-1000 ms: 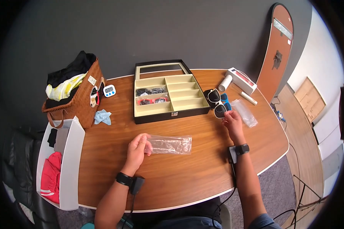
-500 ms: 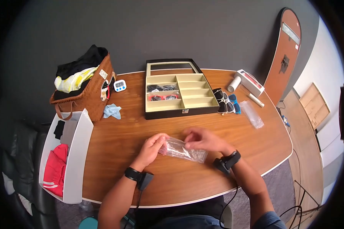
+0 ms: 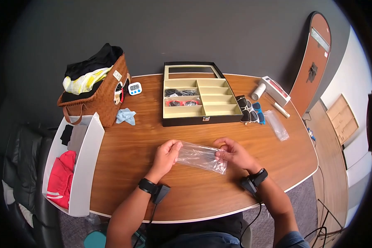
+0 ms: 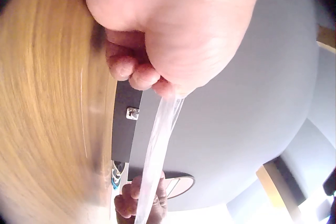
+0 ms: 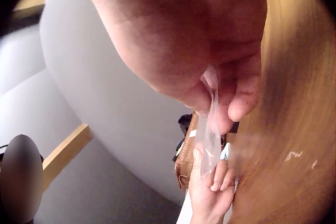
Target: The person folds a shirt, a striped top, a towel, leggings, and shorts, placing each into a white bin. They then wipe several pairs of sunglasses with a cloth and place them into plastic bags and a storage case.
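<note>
A clear plastic sleeve (image 3: pixel 200 158) is stretched between both hands above the front of the table. The left hand (image 3: pixel 166 159) pinches its left end between thumb and curled fingers; the left wrist view shows the sleeve (image 4: pixel 159 145) running from that grip. At the other end the right hand (image 3: pixel 234 154) pinches the sleeve's edge with thumb and fingers, also seen in the right wrist view, where the sleeve (image 5: pixel 211 145) leads away from the fingers. Nothing can be made out inside the sleeve.
Behind the hands lies an open compartment case (image 3: pixel 182 121) holding bagged black and red sunglasses (image 3: pixel 183 103). To its right are several loose sunglasses (image 3: pixel 253 116), another clear sleeve (image 3: pixel 277 125), a white cylinder (image 3: pixel 258 91) and a box (image 3: pixel 276 91). At left: basket (image 3: pixel 107 99), white bin (image 3: pixel 85 173), blue cloth (image 3: pixel 126 116).
The right hand has come from the sunglasses at the right to the sleeve and now pinches its right end. The left hand keeps its hold on the other end.
</note>
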A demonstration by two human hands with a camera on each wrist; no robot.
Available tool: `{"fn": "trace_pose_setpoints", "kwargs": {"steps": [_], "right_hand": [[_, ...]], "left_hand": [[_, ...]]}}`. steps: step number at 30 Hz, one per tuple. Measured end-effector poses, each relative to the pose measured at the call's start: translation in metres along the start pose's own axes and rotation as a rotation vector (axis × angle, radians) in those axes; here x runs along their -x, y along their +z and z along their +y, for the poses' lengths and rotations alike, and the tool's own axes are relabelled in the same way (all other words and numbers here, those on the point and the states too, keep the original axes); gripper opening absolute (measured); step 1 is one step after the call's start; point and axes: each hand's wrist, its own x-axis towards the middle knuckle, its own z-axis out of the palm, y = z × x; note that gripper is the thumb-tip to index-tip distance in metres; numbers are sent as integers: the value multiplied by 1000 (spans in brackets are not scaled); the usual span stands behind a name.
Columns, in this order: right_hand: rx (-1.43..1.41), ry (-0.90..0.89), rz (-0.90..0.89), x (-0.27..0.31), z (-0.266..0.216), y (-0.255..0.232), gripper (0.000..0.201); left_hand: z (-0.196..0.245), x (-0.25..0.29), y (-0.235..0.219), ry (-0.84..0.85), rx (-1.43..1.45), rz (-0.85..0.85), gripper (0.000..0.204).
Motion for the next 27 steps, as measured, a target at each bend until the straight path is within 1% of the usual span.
{"fn": "trace_pose_setpoints", "kwargs": {"steps": [2, 3, 5, 7, 8, 9, 10, 12, 13, 16, 17, 18, 19, 21, 22, 23, 24, 25, 26, 27], "right_hand": [[-12, -54, 40, 6, 0, 0, 42], [-15, -53, 43, 7, 4, 0, 42], [-8, -186, 170, 6, 12, -2, 48], [-66, -183, 196, 9, 8, 5, 49], [-122, -179, 222, 11, 8, 8, 50], [-182, -163, 195, 15, 12, 10, 37], [-181, -162, 196, 17, 18, 8, 37], [55, -163, 155, 16, 29, 4, 21], [-29, -174, 187, 17, 29, 5, 16], [-22, -144, 183, 18, 28, 0, 17], [-15, -146, 194, 21, 20, -3, 17], [68, -145, 268, 28, 6, -10, 16], [156, -138, 345, 34, -6, -20, 16], [143, -234, 540, 44, -14, -72, 16], [116, -309, 706, 50, -19, -97, 19], [70, -410, 788, 56, -22, -125, 22], [101, -404, 889, 66, -18, -160, 26], [36, -389, 1020, 75, -16, -182, 28], [76, -368, 1057, 86, 1, -211, 31], [181, -277, 1085, 96, 17, -233, 34]], "left_hand": [[0, 0, 1, 24, -12, -4, 24], [1, 1, 3, -3, 5, 17, 24], [6, 1, 5, -28, 20, 35, 25], [11, 2, 5, -66, 82, 125, 26], [11, 2, 5, -66, 82, 124, 26], [9, 1, 5, -32, 69, 105, 26], [7, 1, 4, 3, 57, 88, 27], [1, -1, 2, 20, 58, 72, 27], [0, -1, 1, 38, 58, 57, 28], [1, -1, 3, 12, 37, 57, 25], [3, -1, 3, 17, 43, 47, 25], [3, 0, 0, -17, 44, 45, 25], [2, 0, -1, -52, 52, 40, 25], [-1, -2, 0, -52, 53, 49, 23], [-1, -2, 0, -43, 38, 57, 23], [1, -2, 2, -48, 18, 61, 22], [2, -2, 3, -44, 24, 55, 22], [3, -2, 3, -44, 14, 55, 22], [3, -2, 3, -44, 1, 57, 23], [4, -2, 3, -41, 1, 56, 23]]}}
